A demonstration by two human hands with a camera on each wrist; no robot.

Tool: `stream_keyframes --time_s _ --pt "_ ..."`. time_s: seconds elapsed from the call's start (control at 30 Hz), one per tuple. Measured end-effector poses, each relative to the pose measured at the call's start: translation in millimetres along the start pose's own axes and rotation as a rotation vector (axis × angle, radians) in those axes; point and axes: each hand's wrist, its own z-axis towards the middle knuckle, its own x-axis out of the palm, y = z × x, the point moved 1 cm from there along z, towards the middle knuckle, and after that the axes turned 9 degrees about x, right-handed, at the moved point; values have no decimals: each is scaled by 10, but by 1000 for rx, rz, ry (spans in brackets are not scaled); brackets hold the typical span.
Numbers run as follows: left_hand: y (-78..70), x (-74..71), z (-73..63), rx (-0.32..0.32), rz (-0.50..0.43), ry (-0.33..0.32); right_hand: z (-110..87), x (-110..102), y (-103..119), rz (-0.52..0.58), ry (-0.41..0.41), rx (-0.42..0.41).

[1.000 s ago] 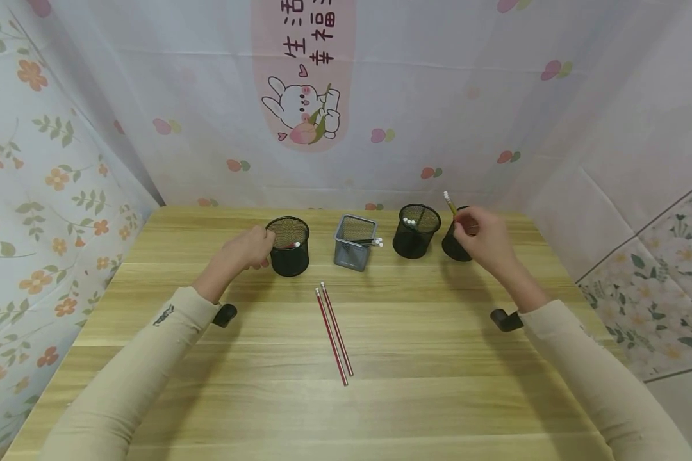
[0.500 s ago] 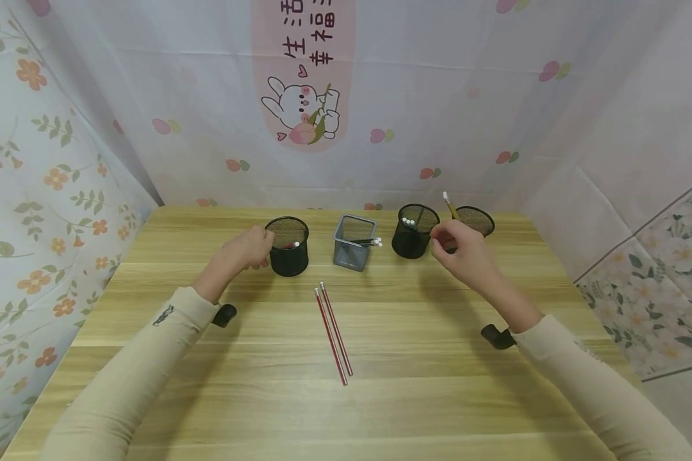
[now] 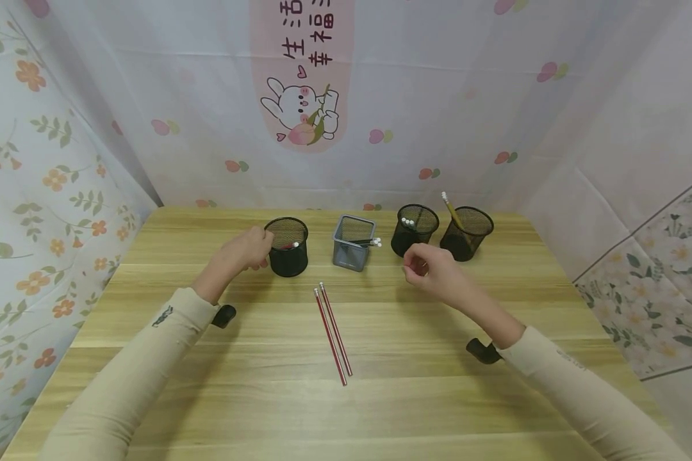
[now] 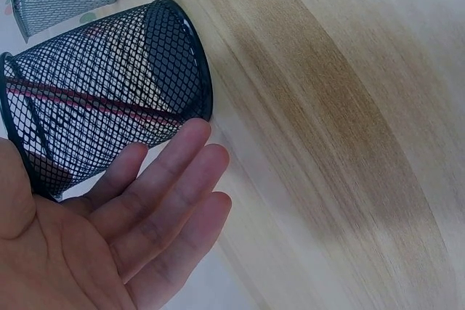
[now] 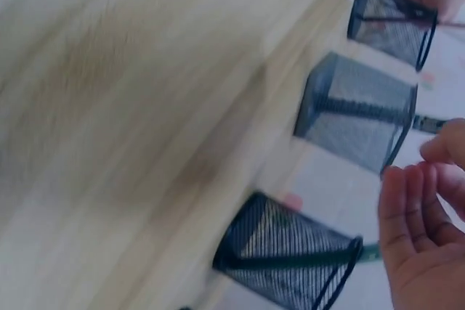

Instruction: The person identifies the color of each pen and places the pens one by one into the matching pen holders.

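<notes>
My left hand [image 3: 247,248] holds the leftmost round black mesh pen holder [image 3: 289,259] at its rim, fingers spread along its outside in the left wrist view. A red pencil [image 4: 94,99] shows through that holder's mesh. My right hand [image 3: 435,269], fingers loosely curled and holding nothing, hovers in front of another black mesh pen holder [image 3: 409,243] with several white-tipped pencils. At the far right, a yellow pencil [image 3: 452,211] leans in a third black pen holder [image 3: 466,246]. Two red pencils [image 3: 334,333] lie side by side on the table.
A square grey mesh pen holder [image 3: 350,256] with several black pencils [image 3: 363,242] stands between the black holders. The wooden table [image 3: 254,397] meets a printed curtain [image 3: 207,96] at the back. Black wrist mounts [image 3: 484,351] hang below the sleeves.
My right hand has let go of the yellow pencil, which stays leaning in the far-right holder, and has moved left and toward me. The left hand stays at its pen holder.
</notes>
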Motion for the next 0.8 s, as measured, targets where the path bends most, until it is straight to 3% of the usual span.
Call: stream_keyframes --time_s 0.43,0.8 --pt "4 3 -9 10 -2 -11 -16 376 185 17 286 119" --pt "-7 4 -11 1 -10 -8 -1 582 311 9 326 133"
